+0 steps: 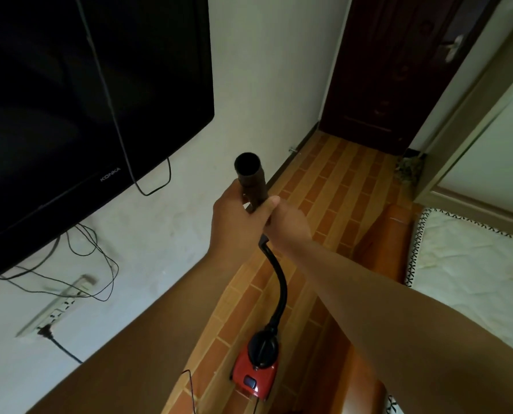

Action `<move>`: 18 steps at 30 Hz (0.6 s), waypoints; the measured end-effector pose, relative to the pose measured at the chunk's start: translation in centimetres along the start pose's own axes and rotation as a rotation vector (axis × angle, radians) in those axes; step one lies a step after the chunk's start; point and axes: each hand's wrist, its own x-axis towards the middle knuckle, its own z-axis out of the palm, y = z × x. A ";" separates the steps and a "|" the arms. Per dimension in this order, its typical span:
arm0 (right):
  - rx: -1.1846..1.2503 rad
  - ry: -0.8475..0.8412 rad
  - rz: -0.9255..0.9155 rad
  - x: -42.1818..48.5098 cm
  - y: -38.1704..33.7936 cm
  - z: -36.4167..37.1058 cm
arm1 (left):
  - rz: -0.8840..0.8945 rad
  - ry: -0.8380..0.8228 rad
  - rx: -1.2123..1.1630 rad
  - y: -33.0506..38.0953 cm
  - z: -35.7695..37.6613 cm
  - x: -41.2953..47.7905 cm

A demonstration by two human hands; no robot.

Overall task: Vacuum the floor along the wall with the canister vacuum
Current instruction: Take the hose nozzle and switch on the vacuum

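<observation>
**Hose end held up in both hands, canister parked by the wall**

The dark hose tube [248, 171] is held up in front of the camera, with its open round mouth seen tilted upward. It's gripped by both hands: the left hand [235, 222] is wrapped round it from the wall side, and the right hand [286, 222] is curled round it from the other side, thumb laid along the top. From under the hands, the black hose [280, 282] is seen curving down to the red canister vacuum [255, 375], which is sat on the brick-pattern floor [338, 180] just beside the white wall [264, 70].

On the wall, a black TV [70, 85] is mounted, and "KONKA" [110, 174] can be read on its lower edge. Thin cables are draped below it to a white power strip [61, 303] with a black plug [44, 331] stuck in. A dark door [398, 70] is seen at the far end, and a white mattress [473, 264] off to the right.
</observation>
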 end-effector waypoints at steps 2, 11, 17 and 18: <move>0.109 -0.016 -0.037 0.3 0.1 -0.2 | -0.007 -0.021 -0.048 0.4 -0.7 -0.1; 0.191 -0.258 -0.011 0.0 1.3 -1.6 | 0.019 -0.070 -0.526 -0.7 -7.2 -0.8; 0.115 -0.340 -0.094 -0.8 -0.1 -1.4 | -0.086 0.183 -0.670 -2.5 -9.1 -3.2; 0.061 -0.342 -0.109 -1.0 -0.5 -0.8 | -0.110 0.240 -0.679 -3.0 -9.2 -3.7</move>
